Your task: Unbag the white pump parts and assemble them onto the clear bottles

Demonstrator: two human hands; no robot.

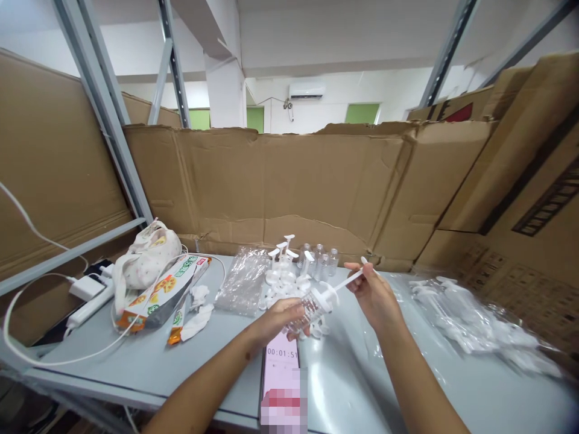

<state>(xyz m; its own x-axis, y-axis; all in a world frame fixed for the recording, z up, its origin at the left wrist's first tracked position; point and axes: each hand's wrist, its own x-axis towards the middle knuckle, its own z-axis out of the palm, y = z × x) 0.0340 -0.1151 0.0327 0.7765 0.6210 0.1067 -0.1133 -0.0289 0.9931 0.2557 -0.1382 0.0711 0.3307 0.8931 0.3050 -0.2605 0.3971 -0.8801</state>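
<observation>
My left hand (281,314) is wrapped around a clear ribbed plastic bottle (304,312), tilted with its mouth to the upper right. A white pump (346,282) runs slantwise from the bottle's mouth to my right hand (374,296), which pinches its far end. The pump's wide white collar lies at the mouth; whether it is screwed on, I cannot tell. Behind my left hand stand several white pump tops (284,265), some seemingly fitted on bottles. Several clear bottles (323,260) without pumps are upright beside them.
A phone (280,367) showing a timer lies below my left hand. Bagged white pumps (474,319) lie at the right, and a clear plastic bag (244,280) at the back. Leftward are a tissue pack (172,286), a cloth bag (151,256) and a corded power strip (90,308). Cardboard (294,181) walls the back.
</observation>
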